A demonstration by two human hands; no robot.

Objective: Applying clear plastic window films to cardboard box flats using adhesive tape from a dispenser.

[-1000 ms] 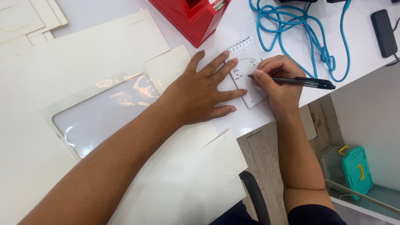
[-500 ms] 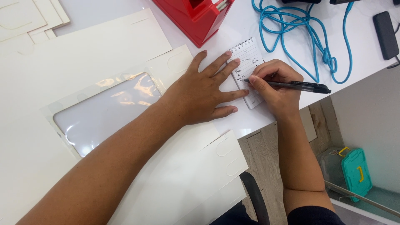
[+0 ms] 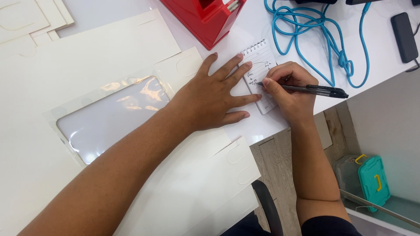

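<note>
White desk (image 3: 306,26) carries a small spiral notepad (image 3: 261,72), half hidden under the flat, spread left hand (image 3: 210,96); right hand (image 3: 291,89) grips a black pen (image 3: 313,90), its writing illegible.

Small spiral notepad (image 3: 262,65) flat, black pen (image 3: 313,90) touching it.

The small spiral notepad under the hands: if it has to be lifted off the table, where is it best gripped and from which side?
Probably by the wire-bound top edge of the notepad, coming from the far side. That edge is bare and stiff. The left hand lies flat with its fingers on the left part of the page, and the right hand, writing with the black pen, covers the lower right.
</note>
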